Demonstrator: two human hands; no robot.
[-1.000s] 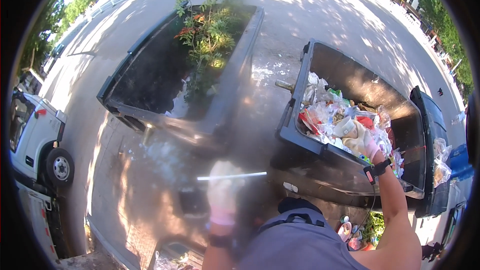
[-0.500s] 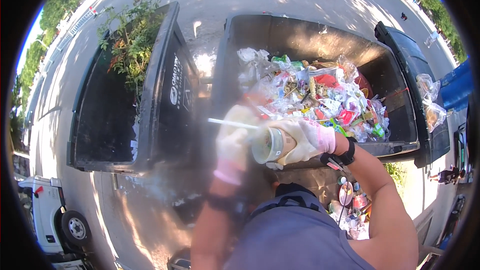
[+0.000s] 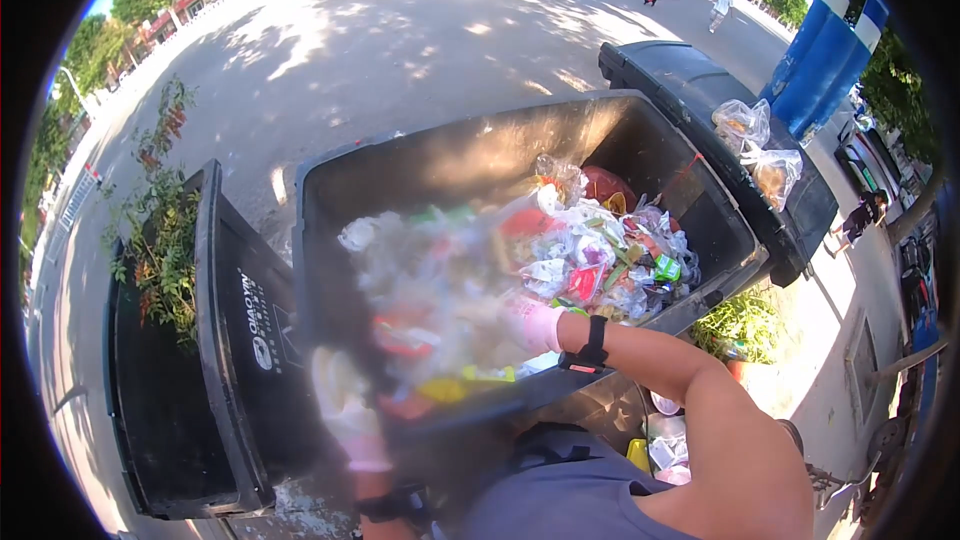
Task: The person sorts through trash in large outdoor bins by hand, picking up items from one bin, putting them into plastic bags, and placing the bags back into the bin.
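A: Where is the refuse now?
B: The mixed refuse (image 3: 595,250) lies inside the open dark bin (image 3: 450,165), in a loose heap of plastic bags, wrappers and coloured packets.
A: And the hands, do they grip something?
B: The gloved right hand (image 3: 532,322) is in the heap near the close side, but its fingers are lost in blur, so I cannot tell if they are closed on something. The gloved left hand (image 3: 345,395) is by the near left corner, equally blurred; its grip I cannot tell.
A: How far is the work?
B: I judge it is under way and far from finished, because a large heap is left. Some pale bags (image 3: 668,452) lie below the rim, beside the grey shirt (image 3: 570,500); whether they came from this bin, I cannot say.
A: What stands farther out?
B: At left, leafy branches (image 3: 170,250) rise from a second bin (image 3: 235,350). At right, clear bags (image 3: 775,175) rest on the opened lid (image 3: 690,90), near blue-and-white posts (image 3: 825,50).
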